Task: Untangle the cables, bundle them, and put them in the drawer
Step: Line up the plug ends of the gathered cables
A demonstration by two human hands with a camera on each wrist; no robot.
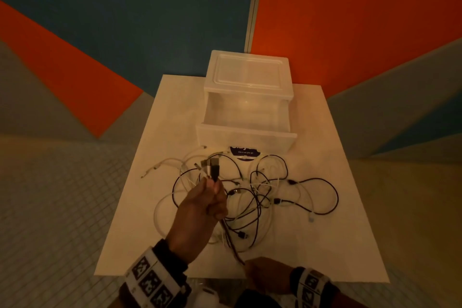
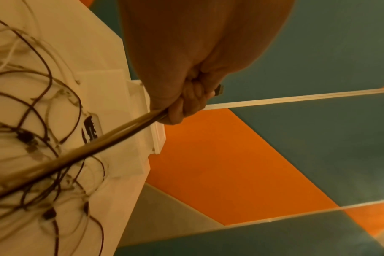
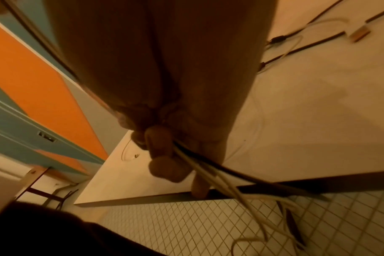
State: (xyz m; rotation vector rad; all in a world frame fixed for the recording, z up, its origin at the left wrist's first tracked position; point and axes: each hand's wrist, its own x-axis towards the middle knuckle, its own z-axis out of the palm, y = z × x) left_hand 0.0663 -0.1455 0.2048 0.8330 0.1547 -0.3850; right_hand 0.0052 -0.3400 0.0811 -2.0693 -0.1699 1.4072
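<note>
My left hand (image 1: 200, 210) is closed tight around a bunch of black and white cables (image 1: 252, 197), with their plug ends (image 1: 211, 166) sticking up past my fingers. My right hand (image 1: 267, 276) holds the same bunch lower down, at the near edge of the white table (image 1: 350, 245). The rest lie in a messy pile on it, just in front of the pulled-out drawer (image 1: 246, 136).

Black and white cables (image 1: 260, 195) lie tangled in loose loops on the near half of the white table (image 1: 325, 232). Several are gathered into one strand (image 2: 94, 149), plug ends (image 1: 212, 166) together and raised above the heap; the strand runs taut down toward the near edge. Behind the heap stands a translucent white drawer (image 1: 246, 136), pulled open.
</note>
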